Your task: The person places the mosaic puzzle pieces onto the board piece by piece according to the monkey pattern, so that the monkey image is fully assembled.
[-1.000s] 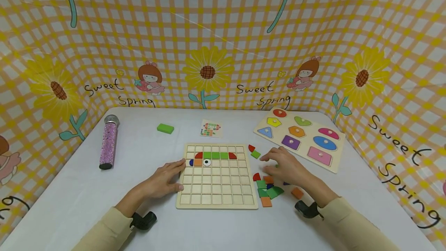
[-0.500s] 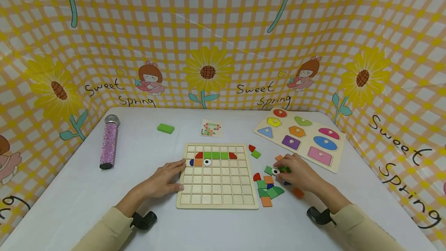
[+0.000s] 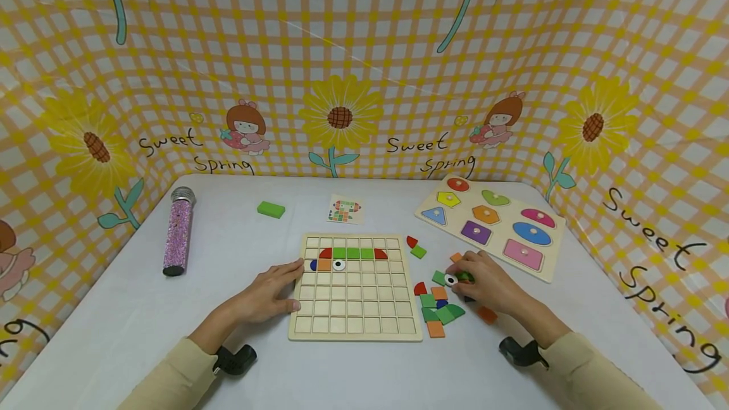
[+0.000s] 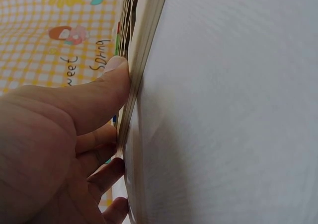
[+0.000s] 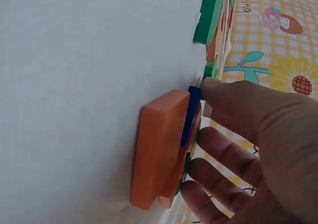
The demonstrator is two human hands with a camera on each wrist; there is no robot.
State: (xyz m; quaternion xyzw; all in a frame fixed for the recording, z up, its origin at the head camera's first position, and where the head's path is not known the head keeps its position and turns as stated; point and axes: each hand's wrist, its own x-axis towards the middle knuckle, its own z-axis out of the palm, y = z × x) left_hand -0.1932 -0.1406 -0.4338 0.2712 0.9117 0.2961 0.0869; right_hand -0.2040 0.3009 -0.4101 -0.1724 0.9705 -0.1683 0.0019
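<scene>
My left hand [image 3: 264, 293] rests at the left edge of a wooden grid board [image 3: 355, 338], thumb and fingertips touching its rim. On the board are a row of red and green pieces, a blue piece, an orange square [image 3: 324, 265] and a round white eye tile [image 3: 338, 265]. To the board's right, my right hand [image 3: 486, 282] pinches a second round eye tile [image 3: 450, 280] low among loose pieces; its exact finger contact is partly hidden. In the right wrist view, an orange tile [image 5: 156, 154] and a blue piece [image 5: 191, 114] lie beside the fingers.
Loose tiles, including a green one [image 3: 427, 301] and a red one [image 3: 420, 288], lie right of the board. A knobbed shape puzzle [image 3: 501, 245] lies behind them. Further back are a pattern card [image 3: 345, 209], a green block [image 3: 270, 209] and a pink microphone [image 3: 179, 233].
My right hand has shifted slightly right and down, its fingers coming together at an eye tile, which has come into view. The left hand and board have stayed put.
</scene>
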